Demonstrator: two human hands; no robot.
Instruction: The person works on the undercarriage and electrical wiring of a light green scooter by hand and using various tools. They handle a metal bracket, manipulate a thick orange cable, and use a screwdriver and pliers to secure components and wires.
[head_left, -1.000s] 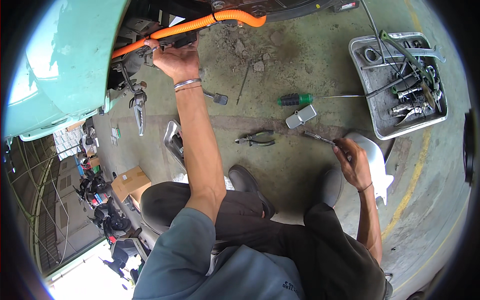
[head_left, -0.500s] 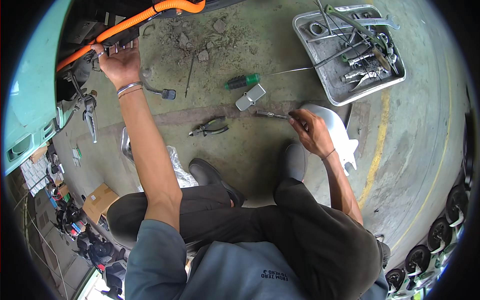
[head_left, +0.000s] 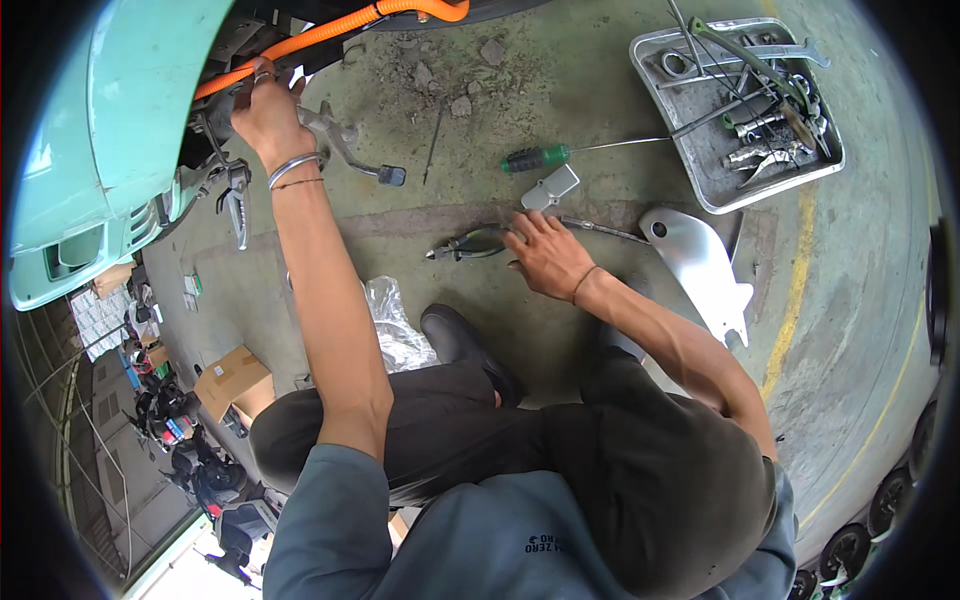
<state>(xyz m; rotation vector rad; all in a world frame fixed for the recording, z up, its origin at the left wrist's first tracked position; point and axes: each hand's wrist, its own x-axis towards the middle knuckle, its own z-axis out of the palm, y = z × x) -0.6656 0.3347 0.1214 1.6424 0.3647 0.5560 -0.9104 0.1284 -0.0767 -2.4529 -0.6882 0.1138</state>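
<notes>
My left hand [head_left: 270, 118] is raised at the side of the light green vehicle [head_left: 140, 110]. One finger lies over the orange corrugated hose [head_left: 325, 36]; the others are bent and partly hidden among dark parts, so what they grip cannot be made out. Low over the floor, my right hand [head_left: 550, 255] has its fingers apart at the handle end of the dark-handled pliers [head_left: 468, 244]. A metal ratchet-like tool [head_left: 600, 229] lies just beyond that hand, its end close to a shiny metal plate [head_left: 695, 265]. Beyond the fingers is a small grey metal block [head_left: 550, 188].
A green-handled screwdriver [head_left: 535, 158] lies with its shaft toward a metal tray [head_left: 690, 180] of wrenches and pliers. A pedal [head_left: 390, 176] and a lever [head_left: 235, 205] hang by the vehicle. Clear plastic [head_left: 398, 325] is near my shoe. A cardboard box [head_left: 235, 385] stands left.
My right hand has let go of the ratchet-like tool, which now lies on the floor, and moved left to the pliers. My left hand has turned from palm up, its fingers now bent at the hose.
</notes>
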